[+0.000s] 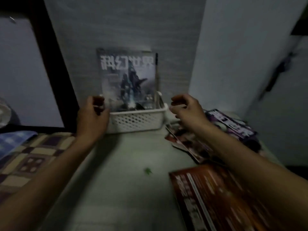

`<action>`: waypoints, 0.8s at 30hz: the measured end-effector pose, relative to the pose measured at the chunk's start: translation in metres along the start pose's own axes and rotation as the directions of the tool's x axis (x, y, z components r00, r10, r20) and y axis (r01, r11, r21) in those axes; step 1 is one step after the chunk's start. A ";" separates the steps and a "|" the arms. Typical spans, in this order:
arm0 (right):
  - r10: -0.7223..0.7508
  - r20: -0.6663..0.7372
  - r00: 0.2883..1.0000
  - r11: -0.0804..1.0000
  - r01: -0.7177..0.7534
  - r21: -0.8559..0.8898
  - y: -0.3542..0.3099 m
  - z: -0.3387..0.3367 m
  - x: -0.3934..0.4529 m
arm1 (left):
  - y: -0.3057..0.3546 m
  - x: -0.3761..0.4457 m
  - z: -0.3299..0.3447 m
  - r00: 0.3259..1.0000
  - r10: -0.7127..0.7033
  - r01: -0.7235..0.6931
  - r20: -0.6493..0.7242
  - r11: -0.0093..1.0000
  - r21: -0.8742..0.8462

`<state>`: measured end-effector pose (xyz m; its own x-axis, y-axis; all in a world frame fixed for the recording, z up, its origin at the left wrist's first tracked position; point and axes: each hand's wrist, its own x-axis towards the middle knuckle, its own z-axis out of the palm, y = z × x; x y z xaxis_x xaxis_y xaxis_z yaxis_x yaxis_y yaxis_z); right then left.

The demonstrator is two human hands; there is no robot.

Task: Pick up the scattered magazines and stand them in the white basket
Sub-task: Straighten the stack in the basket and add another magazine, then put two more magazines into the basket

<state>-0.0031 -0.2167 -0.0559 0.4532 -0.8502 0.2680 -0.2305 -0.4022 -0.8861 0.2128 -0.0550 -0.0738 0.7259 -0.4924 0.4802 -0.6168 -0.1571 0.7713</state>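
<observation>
A white perforated basket stands against the back wall on a pale table. A grey magazine with large white characters stands upright in it, leaning on the wall. My left hand is at the basket's left end, fingers curled on the magazine's lower left corner and the rim. My right hand hovers just right of the basket, fingers curled and apart, holding nothing. A red magazine lies flat at the front right. A purple magazine and a reddish one lie behind my right forearm.
A checkered cloth covers the surface at the left, with a blue cloth beyond it. A dark frame rises at the back left. A white wall panel stands at the right. A small green scrap lies mid-table.
</observation>
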 end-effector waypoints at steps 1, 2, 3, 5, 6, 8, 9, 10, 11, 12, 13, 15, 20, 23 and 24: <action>-0.036 0.038 0.999 0.999 0.038 -0.039 0.009 -0.018 -0.022 | 0.005 -0.022 0.000 0.995 0.069 -0.071 0.069 0.997 0.024; -0.057 0.090 0.994 0.995 0.064 -0.073 0.016 -0.031 -0.040 | 0.008 -0.041 -0.001 0.978 0.123 -0.129 0.166 0.991 0.027; -0.038 0.144 0.989 0.992 0.055 -0.117 0.023 -0.049 -0.062 | 0.016 -0.065 0.004 0.947 0.151 -0.159 0.283 0.987 0.006; 0.033 0.206 0.978 0.967 0.021 -0.255 0.033 -0.084 -0.102 | 0.043 -0.115 0.014 0.854 0.130 -0.128 0.504 0.991 -0.038; 0.039 0.214 0.976 0.943 0.034 -0.330 0.037 -0.099 -0.119 | 0.054 -0.133 0.021 0.801 0.116 -0.133 0.587 0.991 -0.015; 0.005 0.234 0.972 0.862 0.114 -0.495 0.042 -0.127 -0.147 | 0.072 -0.158 0.039 0.681 0.144 -0.332 0.718 0.934 0.128; -0.016 0.280 0.960 0.803 0.179 -0.569 0.042 -0.138 -0.159 | 0.079 -0.164 0.049 0.630 0.120 -0.420 0.767 0.884 0.207; -0.027 0.343 0.939 0.740 0.249 -0.624 0.043 -0.146 -0.170 | 0.086 -0.166 0.056 0.607 0.063 -0.441 0.793 0.856 0.269; -0.020 0.401 0.916 0.690 0.303 -0.658 0.044 -0.152 -0.180 | 0.091 -0.165 0.060 0.599 0.001 -0.403 0.801 0.864 0.301; -0.006 0.439 0.898 0.652 0.337 -0.679 0.047 -0.157 -0.190 | 0.096 -0.164 0.061 0.579 -0.070 -0.310 0.812 0.903 0.299; 0.015 0.467 0.884 0.623 0.357 -0.696 0.051 -0.161 -0.199 | 0.099 -0.162 0.062 0.528 -0.137 -0.171 0.838 0.950 0.263; 0.089 0.503 0.859 0.649 0.333 -0.684 0.055 -0.167 -0.215 | 0.105 -0.163 0.056 0.342 -0.175 0.125 0.923 0.982 0.140; 0.203 0.680 0.705 0.731 0.353 -0.584 0.041 -0.188 -0.248 | 0.120 -0.173 0.021 0.193 -0.043 0.596 0.980 0.799 -0.083; 0.205 0.718 0.665 0.644 0.461 -0.611 0.028 -0.174 -0.267 | 0.129 -0.170 -0.005 0.197 -0.052 0.701 0.979 0.705 -0.104; 0.111 0.702 0.703 0.597 0.518 -0.613 0.022 -0.165 -0.273 | 0.130 -0.168 -0.015 0.208 -0.057 0.732 0.976 0.672 -0.117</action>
<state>-0.2736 -0.0497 -0.0862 0.8978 -0.4039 -0.1759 -0.4307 -0.8885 -0.1581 0.0149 0.0206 -0.0477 -0.1107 -0.9294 -0.3521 0.1526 -0.3660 0.9180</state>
